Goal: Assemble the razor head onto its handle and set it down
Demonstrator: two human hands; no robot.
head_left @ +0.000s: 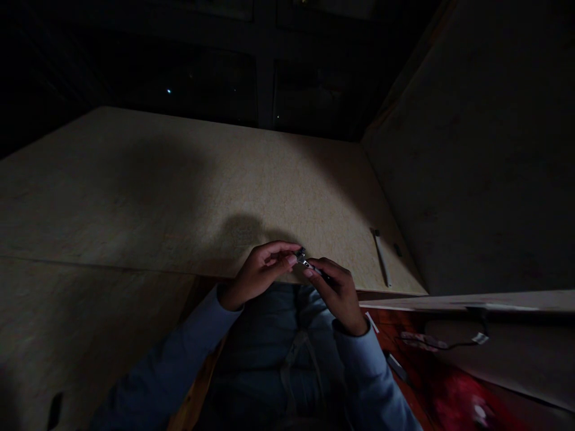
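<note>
Just above the table's front edge, both hands meet on a small tool with a shiny metal head (301,257) and a darker, slim handle; its kind is hard to make out in the dim light. My left hand (263,268) pinches the head end between thumb and fingers. From the other side, my right hand (335,290) is closed round the handle, which is partly hidden by the fingers. Nearest on the right lies a thin pale stick with a dark end (381,258), apart from both hands.
A pale table (251,161) spreads ahead and left, with a dark upright panel (485,149) along its right side. Beside the panel lies a small dark piece (398,249). Below right are a cable (458,345) and a red bundle (462,395). A dark object (54,410) sits lower left.
</note>
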